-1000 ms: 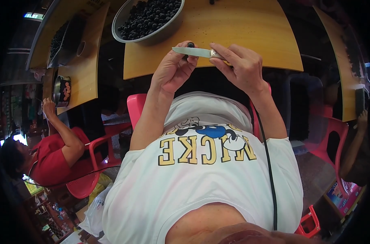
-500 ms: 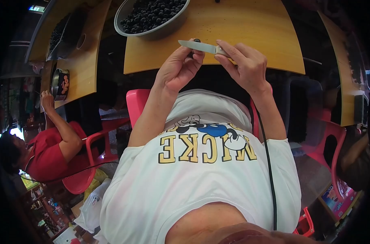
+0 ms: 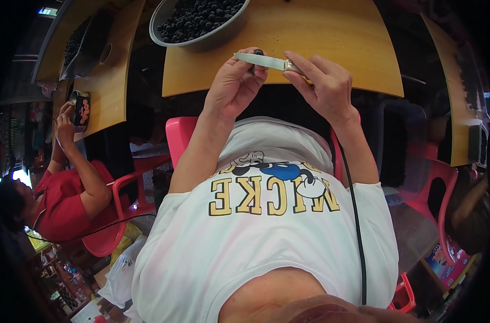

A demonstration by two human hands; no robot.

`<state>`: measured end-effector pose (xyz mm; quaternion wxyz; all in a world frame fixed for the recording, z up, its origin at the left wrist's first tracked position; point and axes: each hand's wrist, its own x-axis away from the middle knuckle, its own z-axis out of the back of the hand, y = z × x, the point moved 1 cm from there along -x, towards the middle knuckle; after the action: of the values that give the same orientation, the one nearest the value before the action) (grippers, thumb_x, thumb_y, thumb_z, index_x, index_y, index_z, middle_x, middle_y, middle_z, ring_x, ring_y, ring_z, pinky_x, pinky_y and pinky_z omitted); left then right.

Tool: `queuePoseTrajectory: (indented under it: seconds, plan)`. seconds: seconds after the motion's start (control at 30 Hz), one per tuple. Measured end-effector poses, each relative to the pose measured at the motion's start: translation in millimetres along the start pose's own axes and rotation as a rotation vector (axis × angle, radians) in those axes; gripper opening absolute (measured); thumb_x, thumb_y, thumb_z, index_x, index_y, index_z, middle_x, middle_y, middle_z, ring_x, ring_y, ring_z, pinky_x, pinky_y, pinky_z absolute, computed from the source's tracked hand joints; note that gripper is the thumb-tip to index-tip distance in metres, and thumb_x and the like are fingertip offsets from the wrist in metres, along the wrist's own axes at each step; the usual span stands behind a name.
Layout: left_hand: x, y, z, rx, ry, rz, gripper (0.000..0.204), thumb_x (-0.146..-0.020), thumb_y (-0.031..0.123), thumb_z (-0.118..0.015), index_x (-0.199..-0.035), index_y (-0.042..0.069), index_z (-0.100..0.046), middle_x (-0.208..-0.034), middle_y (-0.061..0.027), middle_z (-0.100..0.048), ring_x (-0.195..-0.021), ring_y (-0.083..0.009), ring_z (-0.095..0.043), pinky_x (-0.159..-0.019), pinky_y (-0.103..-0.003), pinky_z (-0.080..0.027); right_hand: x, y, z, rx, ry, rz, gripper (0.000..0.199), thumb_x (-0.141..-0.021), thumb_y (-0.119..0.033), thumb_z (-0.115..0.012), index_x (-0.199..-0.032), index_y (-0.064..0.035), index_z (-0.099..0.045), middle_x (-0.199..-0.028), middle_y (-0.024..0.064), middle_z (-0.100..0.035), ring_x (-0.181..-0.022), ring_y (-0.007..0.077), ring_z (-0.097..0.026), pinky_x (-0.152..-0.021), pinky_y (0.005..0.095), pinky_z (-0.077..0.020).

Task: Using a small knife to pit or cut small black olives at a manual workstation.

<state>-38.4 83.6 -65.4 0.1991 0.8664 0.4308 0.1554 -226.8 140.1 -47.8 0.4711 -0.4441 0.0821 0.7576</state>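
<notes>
My right hand (image 3: 323,86) grips the handle of a small knife (image 3: 261,60), its blade pointing left over the front edge of a yellow wooden table (image 3: 320,37). My left hand (image 3: 235,83) pinches a small dark round fruit (image 3: 258,53) in its fingertips, right against the blade. A grey metal bowl (image 3: 202,42) heaped with several of the same dark fruits stands on the table just beyond my left hand.
I sit on a pink plastic chair (image 3: 180,137). A person in a red shirt (image 3: 67,207) sits to my left at another yellow table (image 3: 107,91), holding a small object. A black cable (image 3: 355,215) runs down my shirt. More red chairs (image 3: 441,188) stand on the right.
Both hands, with knife and fruit, stay together at the table edge and have drifted slightly rightward in view. The person on the left has raised their hands to the other table.
</notes>
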Motion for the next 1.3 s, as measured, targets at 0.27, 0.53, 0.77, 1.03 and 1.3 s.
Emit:
queuePoseTrajectory:
  seconds: [0.27,0.53,0.77,1.03,1.3]
  plan:
    - [2,2,-1,0.041,-0.128,-0.013,0.014,-0.092,0.008,-0.057,-0.101,-0.002,-0.057,-0.095,-0.0112,-0.059,-0.079,-0.0146,-0.056,-0.072,-0.024,-0.052,4,29,3,0.066,0.057,-0.131,0.025,-0.084,-0.021,-0.069,-0.104,-0.0063,-0.069,-0.066,0.0047,-0.058,-0.052,0.0151,-0.053,-0.048,0.0265,-0.0410]
    - [5,3,-6,0.181,0.034,0.039,0.016,-0.091,0.002,-0.056,-0.106,-0.002,-0.058,-0.101,-0.0144,-0.061,-0.097,-0.0217,-0.063,-0.085,-0.027,-0.057,5,30,2,-0.134,0.169,-0.352,0.023,-0.089,-0.019,-0.064,-0.106,-0.0036,-0.069,-0.076,0.0050,-0.064,-0.064,0.0088,-0.057,-0.058,0.0219,-0.0444]
    - [6,1,-2,0.167,0.090,0.041,0.016,-0.087,-0.004,-0.058,-0.102,-0.002,-0.059,-0.106,-0.0159,-0.060,-0.103,-0.0235,-0.061,-0.089,-0.025,-0.055,5,22,1,-0.091,0.080,-0.312,0.023,-0.088,-0.018,-0.065,-0.106,-0.0038,-0.068,-0.076,0.0058,-0.065,-0.062,0.0102,-0.058,-0.056,0.0230,-0.0457]
    - [5,0,3,0.364,0.033,0.132,0.023,-0.087,-0.005,-0.058,-0.110,-0.002,-0.055,-0.109,-0.0172,-0.059,-0.104,-0.0237,-0.059,-0.088,-0.027,-0.055,4,12,1,-0.126,0.041,-0.156,0.025,-0.083,-0.014,-0.069,-0.106,-0.0051,-0.068,-0.069,0.0064,-0.060,-0.055,0.0129,-0.056,-0.050,0.0237,-0.0433]
    - [5,0,2,0.308,0.023,0.050,0.024,-0.090,0.001,-0.057,-0.113,-0.003,-0.053,-0.106,-0.0132,-0.058,-0.104,-0.0238,-0.059,-0.085,-0.029,-0.057,0,-2,3,-0.085,0.010,0.026,0.031,-0.079,-0.020,-0.072,-0.108,-0.0084,-0.068,-0.063,0.0039,-0.055,-0.050,0.0155,-0.052,-0.046,0.0278,-0.0407]
